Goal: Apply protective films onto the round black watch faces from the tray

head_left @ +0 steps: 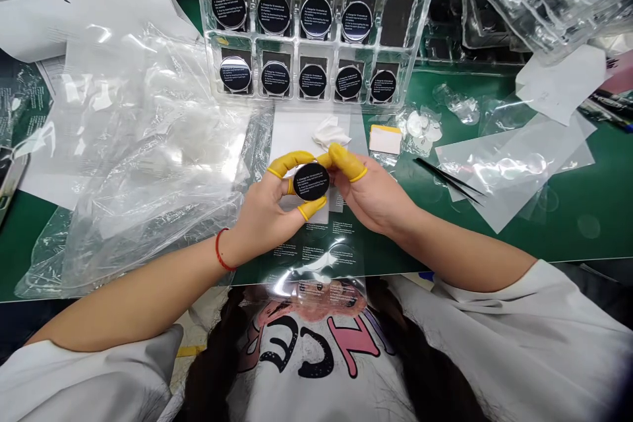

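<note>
A round black watch face (311,182) with small white printed text is gripped at its rim by my left hand (271,208), which wears yellow finger cots. My right hand (368,191), also with yellow cots, has its thumb and forefinger pinched together at the watch's upper right edge. Whether something thin is between those fingertips I cannot make out. Below the hands lies a clear sheet of printed film labels (331,257), reaching over the table's front edge. A crumpled white wipe (331,132) rests just beyond the fingers on white paper.
A clear plastic tray (212,53) of similar watches stands at the back, one pocket of its second-lowest row without a watch. Black tweezers (450,181), a small yellow-edged pad (386,139) and round clear discs (420,128) lie to the right. Plastic bags (148,165) cover the left.
</note>
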Available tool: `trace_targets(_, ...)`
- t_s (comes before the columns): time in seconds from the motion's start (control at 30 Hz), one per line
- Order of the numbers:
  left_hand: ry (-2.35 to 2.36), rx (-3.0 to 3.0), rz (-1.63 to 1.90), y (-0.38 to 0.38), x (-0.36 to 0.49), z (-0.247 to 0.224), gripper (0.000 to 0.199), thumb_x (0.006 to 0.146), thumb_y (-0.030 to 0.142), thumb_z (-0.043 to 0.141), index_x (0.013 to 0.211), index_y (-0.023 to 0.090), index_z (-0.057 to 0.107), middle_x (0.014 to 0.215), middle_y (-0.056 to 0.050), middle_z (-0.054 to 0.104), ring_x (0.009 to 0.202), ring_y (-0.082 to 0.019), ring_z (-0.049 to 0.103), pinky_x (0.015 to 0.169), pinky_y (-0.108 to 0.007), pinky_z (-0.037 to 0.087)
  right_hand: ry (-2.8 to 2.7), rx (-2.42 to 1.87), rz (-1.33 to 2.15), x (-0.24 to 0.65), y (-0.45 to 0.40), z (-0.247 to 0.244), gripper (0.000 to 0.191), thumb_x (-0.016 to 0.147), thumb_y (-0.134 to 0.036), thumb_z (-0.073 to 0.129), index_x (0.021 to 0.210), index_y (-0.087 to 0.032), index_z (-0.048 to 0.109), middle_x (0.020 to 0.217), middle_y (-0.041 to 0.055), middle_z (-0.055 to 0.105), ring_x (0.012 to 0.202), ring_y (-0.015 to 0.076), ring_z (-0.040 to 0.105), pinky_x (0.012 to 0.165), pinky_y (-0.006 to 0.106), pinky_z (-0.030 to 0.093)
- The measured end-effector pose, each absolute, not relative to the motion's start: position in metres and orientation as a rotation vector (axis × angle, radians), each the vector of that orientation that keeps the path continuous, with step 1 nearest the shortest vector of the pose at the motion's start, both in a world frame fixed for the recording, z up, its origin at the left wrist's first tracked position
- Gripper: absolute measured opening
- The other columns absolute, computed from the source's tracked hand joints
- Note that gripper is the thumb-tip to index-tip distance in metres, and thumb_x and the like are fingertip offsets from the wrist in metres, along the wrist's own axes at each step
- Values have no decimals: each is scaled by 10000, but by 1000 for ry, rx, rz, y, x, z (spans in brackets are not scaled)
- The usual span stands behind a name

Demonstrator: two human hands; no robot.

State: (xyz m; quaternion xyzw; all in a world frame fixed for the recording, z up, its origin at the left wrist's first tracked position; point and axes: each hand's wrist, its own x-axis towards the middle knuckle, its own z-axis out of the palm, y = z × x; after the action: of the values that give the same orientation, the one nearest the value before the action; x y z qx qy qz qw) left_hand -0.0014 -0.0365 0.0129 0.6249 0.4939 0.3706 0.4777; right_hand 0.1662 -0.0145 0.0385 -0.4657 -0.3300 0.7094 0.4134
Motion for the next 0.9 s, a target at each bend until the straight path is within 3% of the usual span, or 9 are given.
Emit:
trace_targets(0.23, 1209, 1464, 848, -31, -2, 15, 630, 759, 329, 805, 1306, 231, 509, 910, 16, 748, 844, -153, 754, 847, -290, 590, -938, -1171, 1821, 173, -11, 42, 285, 670, -427, 838, 736, -198, 682, 767, -28, 672, 836, 112, 601, 825, 256, 474)
trace_targets(0.43, 1009, 1515, 798, -26, -3, 10, 564, 822, 293, 740, 1317, 233, 476, 1138, -31, 721, 898, -129, 753, 868, -265, 587, -1074, -1262, 1882, 173, -10, 47, 330, 667, -426, 838, 767, -185, 637, 736, -27, 655, 690, 106, 573, 701, 277, 487)
trace_targets(0.57, 998, 1305, 792, -15, -6, 10, 674, 850, 333, 723, 1404, 203, 361, 940, -33, 761, 1008, -182, 748, 944, -338, 565, -1315, -1187, 1271, 202, 43, 75, 101, 826, -223, 709, 864, -202, 617, 829, -26, 658, 769, 83, 574, 773, 248, 471)
trace_targets(0.63, 1047, 1192, 791, -7, -7, 13, 612, 850, 373, 721, 1345, 178, 418, 931, -55, 768, 1021, -194, 743, 959, -356, 553, -1393, -1189, 808, 228, 88, 91, 201, 844, -78, 646, 971, -222, 587, 937, -24, 638, 773, 54, 517, 774, 215, 431)
trace_targets(0.7, 1080, 1127, 788, -2, -7, 17, 530, 844, 390, 724, 1259, 161, 489, 917, -65, 774, 1018, -199, 743, 980, -368, 539, -1512, -1300, 574, 254, 133, 99, 170, 878, -100, 602, 1008, -204, 571, 993, -17, 591, 709, 36, 431, 737, 204, 400)
trace_targets(0.83, 1075, 1131, 758, 1, -8, 20, 450, 832, 399, 734, 1177, 162, 566, 913, -66, 784, 999, -201, 746, 967, -366, 539, -1528, -1634, 476, 281, 182, 89, 153, 798, -48, 658, 902, -156, 630, 677, -69, 486, 617, 44, 386, 638, 236, 317)
trace_targets(0.9, 1065, 1156, 746, -1, -9, 18, 432, 841, 408, 725, 1172, 171, 582, 941, -68, 785, 1004, -195, 744, 960, -357, 542, -1635, -1779, 501, 279, 183, 82, 132, 786, -86, 703, 913, -115, 687, 645, -59, 520, 617, 46, 409, 649, 250, 321)
